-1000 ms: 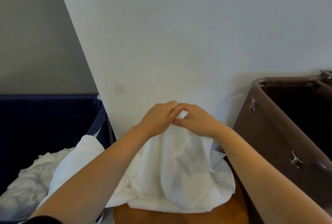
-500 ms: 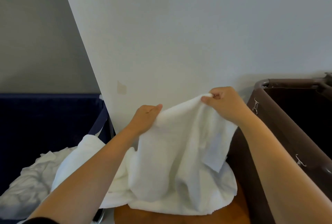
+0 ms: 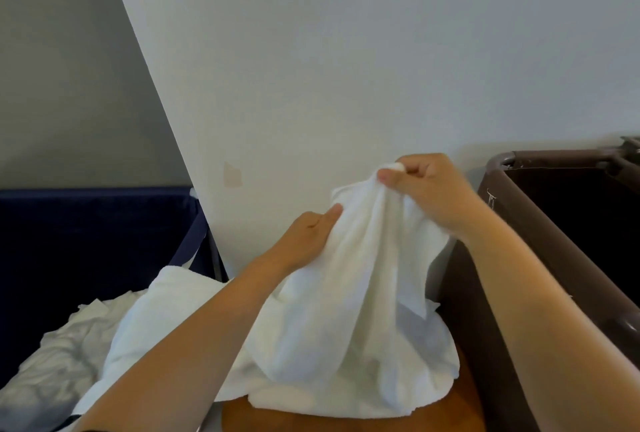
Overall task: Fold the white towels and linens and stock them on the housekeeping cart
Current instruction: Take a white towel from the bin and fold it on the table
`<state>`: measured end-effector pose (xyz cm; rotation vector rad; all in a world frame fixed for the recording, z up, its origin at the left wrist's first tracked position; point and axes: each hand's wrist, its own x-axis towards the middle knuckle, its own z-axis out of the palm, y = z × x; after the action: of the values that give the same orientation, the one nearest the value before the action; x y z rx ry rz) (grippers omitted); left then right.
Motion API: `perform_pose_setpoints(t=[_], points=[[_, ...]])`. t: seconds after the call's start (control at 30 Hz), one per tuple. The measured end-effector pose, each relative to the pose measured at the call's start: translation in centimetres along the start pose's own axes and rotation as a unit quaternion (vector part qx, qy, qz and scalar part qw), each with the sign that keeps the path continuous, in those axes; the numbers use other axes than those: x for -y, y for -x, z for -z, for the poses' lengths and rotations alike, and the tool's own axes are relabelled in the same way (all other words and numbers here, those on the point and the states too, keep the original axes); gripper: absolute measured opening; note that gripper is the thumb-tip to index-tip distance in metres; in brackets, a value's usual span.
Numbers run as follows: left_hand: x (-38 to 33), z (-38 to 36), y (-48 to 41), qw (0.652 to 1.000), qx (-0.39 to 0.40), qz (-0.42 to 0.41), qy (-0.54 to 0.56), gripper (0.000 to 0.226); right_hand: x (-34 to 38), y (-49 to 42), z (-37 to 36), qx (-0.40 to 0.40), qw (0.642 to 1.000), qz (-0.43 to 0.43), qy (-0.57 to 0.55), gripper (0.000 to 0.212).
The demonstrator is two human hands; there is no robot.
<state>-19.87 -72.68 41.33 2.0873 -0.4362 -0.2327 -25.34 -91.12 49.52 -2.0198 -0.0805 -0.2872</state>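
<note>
Within the last 1 s the 2 hands, which had met at the top of the towel (image 3: 353,293), have parted. The right hand (image 3: 429,196) has risen with a corner pinched between thumb and curled fingers. The left hand (image 3: 308,234) now sits lower and near it, thumb laid on the cloth's front and fingers hidden behind, apparently gripping the edge. This looks like a search for the top edge to open the towel flat, so folding proper has not begun. The towel hangs bunched from both hands, its lower part heaped on the wooden top (image 3: 346,421) beneath them. Left of the left hand, crumpled linens (image 3: 62,345) wait.
</note>
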Motion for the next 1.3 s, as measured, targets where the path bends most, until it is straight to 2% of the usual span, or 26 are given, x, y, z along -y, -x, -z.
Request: perform_pose_setpoints(t=[0.07, 0.13, 0.2, 0.23, 0.3, 0.33, 0.43, 0.53, 0.63, 0.7, 0.73, 0.77, 0.8, 0.83, 0.87, 0.9, 0.97, 1.07, 1.2, 1.3], points=[[1.1, 0.7, -0.3, 0.999, -0.032, 0.030, -0.007, 0.056, -0.9, -0.4, 1.5, -0.015, 0.996, -0.015, 0.083, 0.033], [0.6, 1.8, -0.6, 0.996, -0.094, 0.007, -0.006, 0.056, -1.6, 0.0, 1.6, 0.034, 0.980, -0.044, 0.190, 0.024], [-1.5, 1.8, -0.7, 0.992, -0.088, -0.067, -0.053, 0.057, -1.8, 0.8, 0.1, 0.112, 0.976, -0.063, 0.178, 0.046], [-3.1, 1.4, -0.5, 0.988, -0.062, -0.105, -0.096, 0.057, -1.8, 1.1, -1.0, 0.143, 0.975, -0.059, 0.158, 0.046], [-5.6, 0.3, 0.0, 0.976, -0.028, -0.158, -0.148, 0.057, -2.0, 1.3, -2.9, 0.174, 0.978, -0.031, 0.112, 0.018], [-6.2, 0.0, -0.1, 0.975, -0.028, -0.168, -0.141, 0.056, -2.0, 1.3, -3.5, 0.163, 0.983, -0.019, 0.086, 0.011], [-5.5, 0.1, -0.5, 0.987, -0.043, -0.148, -0.052, 0.057, -1.6, 1.1, -3.3, 0.116, 0.992, -0.012, 0.044, 0.027], [-2.6, -0.1, -0.3, 0.995, -0.055, -0.088, -0.010, 0.054, -1.3, 0.8, -2.0, 0.073, 0.997, -0.001, 0.027, 0.032], [0.3, 0.9, -0.2, 0.996, -0.077, -0.029, -0.046, 0.053, -2.1, 0.1, -0.4, 0.009, 0.999, -0.028, 0.014, 0.038], [0.9, 2.2, -0.1, 0.990, -0.093, -0.028, -0.106, 0.055, -2.9, -0.1, 0.1, -0.019, 0.996, -0.047, 0.071, 0.028], [0.5, 2.6, 0.0, 0.986, -0.096, -0.043, -0.129, 0.056, -3.1, -0.2, 0.0, -0.004, 0.992, -0.056, 0.109, 0.013], [-0.2, 2.8, 0.0, 0.982, -0.096, -0.070, -0.148, 0.056, -2.9, 0.0, -0.5, 0.033, 0.987, -0.073, 0.140, 0.013], [-1.2, 2.7, 0.1, 0.977, -0.092, -0.100, -0.161, 0.057, -2.6, 0.2, -1.3, 0.090, 0.980, -0.081, 0.158, 0.032], [-2.4, 2.4, 0.1, 0.972, -0.085, -0.133, -0.173, 0.057, -2.3, 0.4, -2.4, 0.148, 0.974, -0.075, 0.155, 0.042], [-3.6, 2.0, 0.1, 0.968, -0.074, -0.159, -0.182, 0.057, -1.9, 0.6, -3.6, 0.183, 0.971, -0.061, 0.138, 0.039], [-4.6, 1.7, 0.1, 0.965, -0.063, -0.175, -0.185, 0.056, -1.6, 0.8, -4.6, 0.194, 0.974, -0.041, 0.105, 0.028], [-5.8, 1.5, -0.2, 0.968, -0.063, -0.183, -0.162, 0.055, -0.9, 0.8, -5.3, 0.168, 0.985, -0.028, 0.033, 0.007], [-5.1, 1.8, -0.8, 0.983, -0.055, -0.152, -0.091, 0.059, -0.5, 0.5, -4.3, 0.143, 0.990, -0.017, -0.008, 0.010], [-0.9, 2.2, -0.9, 0.996, -0.064, -0.047, -0.044, 0.055, -1.1, -0.5, -1.7, 0.015, 0.999, -0.042, -0.025, 0.028], [0.8, 3.5, -1.1, 0.994, -0.085, -0.017, -0.065, 0.054, -1.8, -1.1, 0.5, -0.011, 0.997, -0.062, 0.049, 0.026]])
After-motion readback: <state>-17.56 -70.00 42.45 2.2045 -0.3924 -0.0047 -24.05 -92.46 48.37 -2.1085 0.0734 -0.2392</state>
